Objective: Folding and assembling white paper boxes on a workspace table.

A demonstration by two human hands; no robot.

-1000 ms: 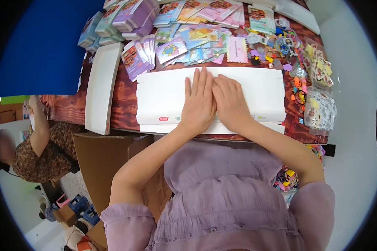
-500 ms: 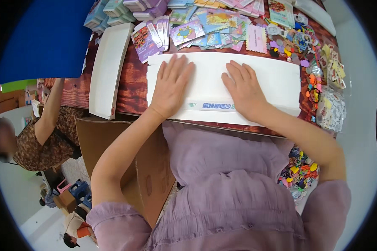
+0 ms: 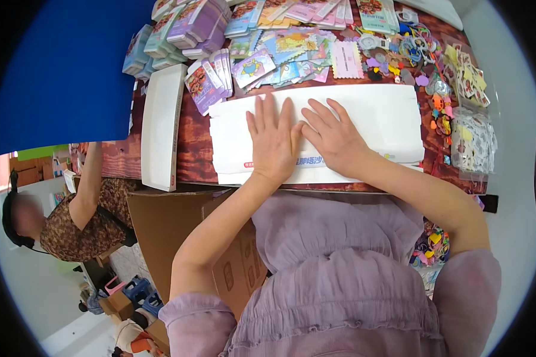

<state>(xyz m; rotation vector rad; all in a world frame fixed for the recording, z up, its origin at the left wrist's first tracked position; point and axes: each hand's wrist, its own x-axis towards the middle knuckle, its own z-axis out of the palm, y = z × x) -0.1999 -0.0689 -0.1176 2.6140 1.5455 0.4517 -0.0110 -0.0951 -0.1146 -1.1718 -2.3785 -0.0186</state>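
A wide white cardboard sheet [image 3: 375, 119] with a printed strip along its near side lies flat on the table before me. Both palms rest on its middle. My left hand [image 3: 274, 137] is spread, fingers pointing away from me. Close beside it, my right hand [image 3: 336, 137] lies with fingers extended and slightly apart, its thumb by the left thumb. Neither hand grips anything. To the left stands a shallow white box tray [image 3: 162, 125], long side toward me. Purple printed packets [image 3: 205, 89] touch the far left area beyond the sheet.
Stacked card packs [image 3: 196, 24] and colourful cards [image 3: 292, 47] fill the back. Small charms [image 3: 438, 107] and clear bags [image 3: 473, 140] line the right. An open brown carton [image 3: 167, 232] stands below the table edge. At left, a person [image 3: 71, 232] works beside a blue panel [image 3: 59, 71].
My left hand has slid right across the white sheet toward my right hand, which has shifted slightly left. The two hands are now close together. The whole view has shifted a little.
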